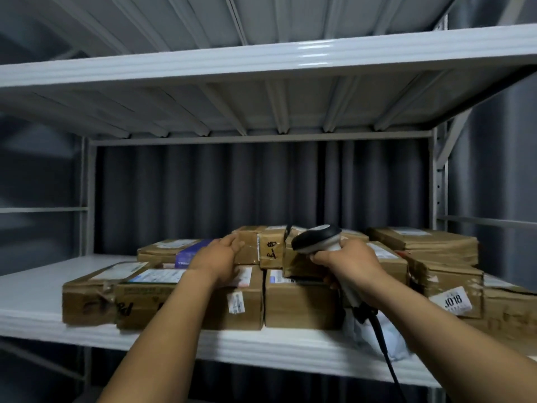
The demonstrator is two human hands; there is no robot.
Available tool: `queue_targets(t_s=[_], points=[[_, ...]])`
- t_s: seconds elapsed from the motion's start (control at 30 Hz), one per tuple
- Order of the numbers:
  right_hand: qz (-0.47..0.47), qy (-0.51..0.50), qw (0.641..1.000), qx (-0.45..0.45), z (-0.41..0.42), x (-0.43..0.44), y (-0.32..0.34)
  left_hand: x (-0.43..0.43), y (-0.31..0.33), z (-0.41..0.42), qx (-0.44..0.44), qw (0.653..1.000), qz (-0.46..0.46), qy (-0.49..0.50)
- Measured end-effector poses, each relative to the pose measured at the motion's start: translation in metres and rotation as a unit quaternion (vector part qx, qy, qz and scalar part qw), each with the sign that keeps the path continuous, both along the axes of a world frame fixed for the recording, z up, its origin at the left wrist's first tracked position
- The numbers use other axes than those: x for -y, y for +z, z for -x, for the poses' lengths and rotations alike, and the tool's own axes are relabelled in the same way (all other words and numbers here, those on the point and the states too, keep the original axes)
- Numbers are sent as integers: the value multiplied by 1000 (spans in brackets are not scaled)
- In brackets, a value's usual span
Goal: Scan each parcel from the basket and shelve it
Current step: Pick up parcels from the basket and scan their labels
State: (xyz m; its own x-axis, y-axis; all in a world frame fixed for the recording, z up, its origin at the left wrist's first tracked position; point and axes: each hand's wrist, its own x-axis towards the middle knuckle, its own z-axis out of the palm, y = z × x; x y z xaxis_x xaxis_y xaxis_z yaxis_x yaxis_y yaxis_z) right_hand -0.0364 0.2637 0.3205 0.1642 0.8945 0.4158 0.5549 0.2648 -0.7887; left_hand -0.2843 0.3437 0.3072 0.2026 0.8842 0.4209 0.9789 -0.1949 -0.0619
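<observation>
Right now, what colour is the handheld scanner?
The scanner has a black head and white handle, clearest in head view.

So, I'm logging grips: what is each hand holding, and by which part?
The right hand grips the scanner by its handle. The left hand touches the top parcel at its left end; whether it grips cannot be told.
</observation>
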Motion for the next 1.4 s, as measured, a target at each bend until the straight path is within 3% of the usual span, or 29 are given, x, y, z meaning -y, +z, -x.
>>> queue_targets(t_s=[0.27, 0.43, 0.9, 1.13, 1.3, 1.4], points=[[18, 23, 999, -43, -21, 61, -27, 85, -22, -29, 21, 999, -6, -40], [64, 40, 997, -25, -43, 126, -67, 147, -68, -57, 53, 996, 32, -68], [234, 41, 970, 57, -157, 275, -269, 274, -310, -167, 63, 969, 215, -102], [279, -11, 958, 72, -231, 286, -350, 285, -405, -232, 38, 947, 294, -123], [292, -59, 954, 20, -275, 281, -388, 289, -455, -283, 58, 930, 334, -144], [303, -77, 950, 32, -303, 268, -407, 281, -491, -320, 68, 923, 349, -147]])
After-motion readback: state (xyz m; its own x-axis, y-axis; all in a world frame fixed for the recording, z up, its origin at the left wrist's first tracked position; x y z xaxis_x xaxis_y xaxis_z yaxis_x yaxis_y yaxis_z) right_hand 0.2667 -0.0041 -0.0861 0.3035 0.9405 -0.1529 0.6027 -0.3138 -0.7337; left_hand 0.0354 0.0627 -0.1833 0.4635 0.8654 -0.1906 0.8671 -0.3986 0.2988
